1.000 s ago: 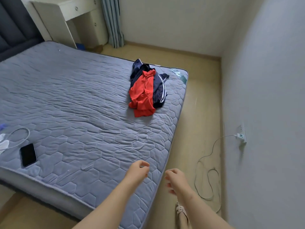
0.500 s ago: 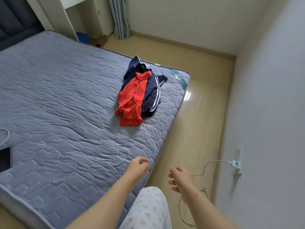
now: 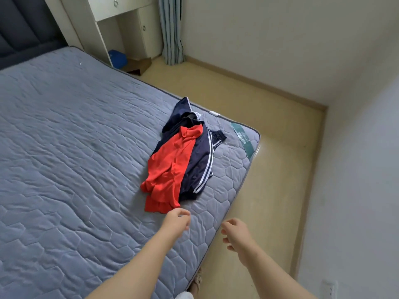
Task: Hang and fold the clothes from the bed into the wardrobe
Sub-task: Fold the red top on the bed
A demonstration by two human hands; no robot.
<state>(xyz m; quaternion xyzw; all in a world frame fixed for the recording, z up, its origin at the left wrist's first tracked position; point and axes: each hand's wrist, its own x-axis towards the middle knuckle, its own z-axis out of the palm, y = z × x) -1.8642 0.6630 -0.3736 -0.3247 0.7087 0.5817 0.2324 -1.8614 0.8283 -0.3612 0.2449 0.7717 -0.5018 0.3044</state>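
Crumpled red polo shirt (image 3: 167, 169) lies on a smooth navy track jacket (image 3: 199, 167) with white stripes, heaped near the corner of the grey hex-quilted mattress (image 3: 64, 158). Left hand (image 3: 176, 221) hovers just short of the shirt's hem, right hand (image 3: 237, 234) is by the mattress edge, both loosely curled and holding nothing.

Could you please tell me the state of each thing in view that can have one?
Shirt: crumpled, atop jacket.
Jacket: crumpled on mattress, partly covered.
Left hand: empty, loosely curled, near shirt.
Right hand: empty, loosely curled.
Drawer: closed.
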